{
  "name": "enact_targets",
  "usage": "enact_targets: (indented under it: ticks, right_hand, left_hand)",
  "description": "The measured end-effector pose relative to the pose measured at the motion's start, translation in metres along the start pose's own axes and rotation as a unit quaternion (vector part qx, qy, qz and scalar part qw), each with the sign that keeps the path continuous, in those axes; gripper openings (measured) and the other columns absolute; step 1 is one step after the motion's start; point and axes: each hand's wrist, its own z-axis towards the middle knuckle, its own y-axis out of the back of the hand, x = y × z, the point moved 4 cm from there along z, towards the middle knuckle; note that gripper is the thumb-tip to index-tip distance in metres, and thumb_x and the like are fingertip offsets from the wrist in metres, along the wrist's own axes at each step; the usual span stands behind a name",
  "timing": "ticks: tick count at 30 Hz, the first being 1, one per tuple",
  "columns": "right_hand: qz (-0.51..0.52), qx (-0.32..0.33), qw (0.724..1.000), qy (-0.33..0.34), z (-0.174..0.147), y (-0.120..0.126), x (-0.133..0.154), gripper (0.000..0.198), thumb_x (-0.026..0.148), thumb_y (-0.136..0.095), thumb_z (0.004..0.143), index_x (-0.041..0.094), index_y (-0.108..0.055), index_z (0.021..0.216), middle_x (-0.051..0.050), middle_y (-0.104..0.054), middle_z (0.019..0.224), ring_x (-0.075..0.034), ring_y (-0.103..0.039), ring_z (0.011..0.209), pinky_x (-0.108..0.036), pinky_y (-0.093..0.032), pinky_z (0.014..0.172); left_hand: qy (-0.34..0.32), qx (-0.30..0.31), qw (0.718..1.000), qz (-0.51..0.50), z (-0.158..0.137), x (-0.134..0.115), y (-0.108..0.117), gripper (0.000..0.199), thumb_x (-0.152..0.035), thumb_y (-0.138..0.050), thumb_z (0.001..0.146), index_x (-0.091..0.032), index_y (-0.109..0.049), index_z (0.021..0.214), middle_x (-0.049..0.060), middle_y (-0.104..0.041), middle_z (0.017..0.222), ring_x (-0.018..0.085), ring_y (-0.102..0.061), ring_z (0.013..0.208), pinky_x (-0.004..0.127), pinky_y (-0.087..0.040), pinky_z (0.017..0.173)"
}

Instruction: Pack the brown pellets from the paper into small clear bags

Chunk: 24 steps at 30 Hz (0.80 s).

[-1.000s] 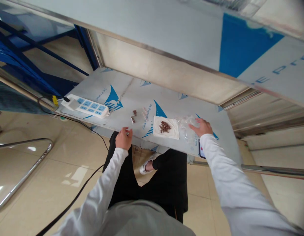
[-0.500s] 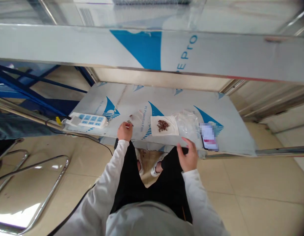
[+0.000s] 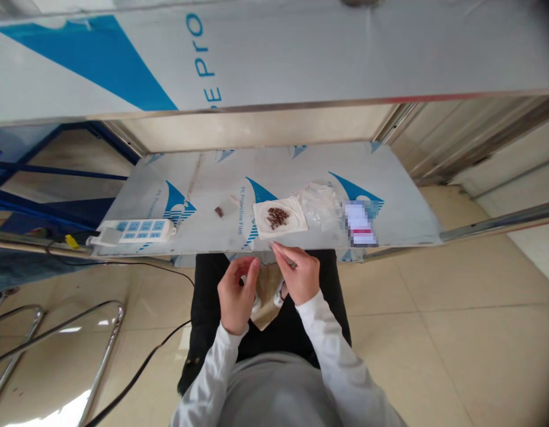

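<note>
My left hand (image 3: 239,295) is raised in front of the shelf edge, fingers curled with the thumb against them; what they hold, if anything, is hidden. Close by, my right hand (image 3: 300,276) has its thumb and forefinger pinched together just below the white paper (image 3: 296,223); anything between them is too small to make out. A heap of small dark brown pieces (image 3: 277,217) lies on that paper. Left of it, a dark brown piece (image 3: 219,211) rests beside a small clear plastic bag (image 3: 230,206).
A crumpled clear plastic bag (image 3: 321,201) and a phone (image 3: 360,224) with a blurred screen lie on the right. A white power strip (image 3: 145,230) sits at the left. An upper shelf (image 3: 278,68) hangs over the film-covered lower shelf (image 3: 203,178). A metal chair frame (image 3: 109,332) stands left.
My left hand has drawn back from the small pieces at left. My right hand has moved left toward it and closed into a pinch. The view has shifted.
</note>
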Motion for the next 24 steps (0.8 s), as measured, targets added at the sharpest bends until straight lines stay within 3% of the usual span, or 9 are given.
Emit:
enact_targets:
  ticks: [3,6,9,14,17,19,21,24]
  right_hand:
    - [-0.149,0.037,0.986,0.065,-0.012,0.004,0.011,0.031,0.014,-0.053,0.088,0.025,-0.071,0.111,-0.006,-0.074,0.106,-0.024,-0.068,0.097,-0.039,-0.053,0.089]
    - [-0.233,0.066,0.966,0.091,-0.02,0.003,0.013,0.032,0.014,-0.053,0.089,0.023,-0.069,0.116,-0.007,-0.073,0.11,-0.025,-0.066,0.1,-0.041,-0.052,0.086]
    - [-0.247,0.091,0.959,0.102,-0.027,0.002,0.013,0.036,0.012,-0.052,0.088,0.022,-0.066,0.12,-0.007,-0.072,0.113,-0.026,-0.065,0.103,-0.04,-0.052,0.086]
    - [-0.077,0.102,0.989,0.074,-0.035,0.012,0.021,0.048,0.02,-0.062,0.08,0.021,-0.058,0.128,-0.01,-0.069,0.115,-0.026,-0.062,0.106,-0.041,-0.052,0.089]
    - [0.05,0.086,0.995,-0.016,-0.033,0.017,0.016,0.023,0.031,-0.065,0.082,0.022,-0.07,0.102,-0.007,-0.071,0.096,-0.02,-0.067,0.083,-0.032,-0.056,0.074]
    - [0.115,0.101,0.985,-0.075,-0.032,0.017,0.007,0.018,0.036,-0.066,0.082,0.02,-0.072,0.086,-0.005,-0.072,0.082,-0.017,-0.067,0.07,-0.028,-0.055,0.065]
    - [0.158,0.143,0.97,-0.114,-0.031,0.014,-0.001,0.022,0.039,-0.065,0.082,0.019,-0.072,0.082,-0.004,-0.072,0.075,-0.017,-0.067,0.065,-0.026,-0.054,0.061]
    - [0.135,0.191,0.965,-0.119,-0.033,0.011,-0.004,0.025,0.039,-0.061,0.085,0.019,-0.074,0.079,-0.004,-0.071,0.068,-0.018,-0.067,0.062,-0.026,-0.052,0.057]
  left_hand:
    - [0.037,0.093,0.994,-0.043,-0.008,-0.016,-0.016,0.028,-0.04,-0.07,0.075,-0.016,-0.071,0.09,0.008,-0.074,0.086,0.019,-0.069,0.077,0.027,-0.055,0.072]
    - [0.079,0.089,0.991,-0.059,-0.007,-0.019,-0.021,0.027,-0.039,-0.072,0.072,-0.015,-0.074,0.083,0.007,-0.075,0.082,0.019,-0.07,0.075,0.026,-0.055,0.071]
    - [0.122,0.09,0.986,-0.073,-0.004,-0.011,-0.02,0.028,-0.041,-0.074,0.068,-0.015,-0.074,0.078,0.007,-0.075,0.077,0.018,-0.069,0.071,0.026,-0.055,0.067]
    - [0.162,0.103,0.974,-0.12,-0.003,-0.002,-0.015,0.035,-0.046,-0.078,0.062,-0.013,-0.071,0.073,0.006,-0.072,0.066,0.015,-0.065,0.058,0.024,-0.052,0.056]
    - [0.144,0.141,0.972,-0.124,-0.004,-0.007,-0.014,0.036,-0.047,-0.076,0.064,-0.013,-0.071,0.073,0.006,-0.072,0.071,0.016,-0.066,0.063,0.025,-0.053,0.061]
    - [0.128,0.172,0.969,-0.119,-0.005,-0.01,-0.014,0.036,-0.049,-0.075,0.066,-0.014,-0.07,0.074,0.006,-0.072,0.072,0.017,-0.066,0.066,0.026,-0.053,0.063]
    - [0.102,0.204,0.97,-0.086,-0.006,-0.014,-0.013,0.033,-0.048,-0.07,0.072,-0.015,-0.068,0.075,0.006,-0.071,0.071,0.016,-0.065,0.063,0.025,-0.051,0.061]
    - [0.024,0.222,0.973,0.063,-0.01,-0.021,-0.011,0.023,-0.038,-0.059,0.083,-0.018,-0.064,0.074,0.003,-0.068,0.066,0.014,-0.061,0.057,0.025,-0.046,0.057]
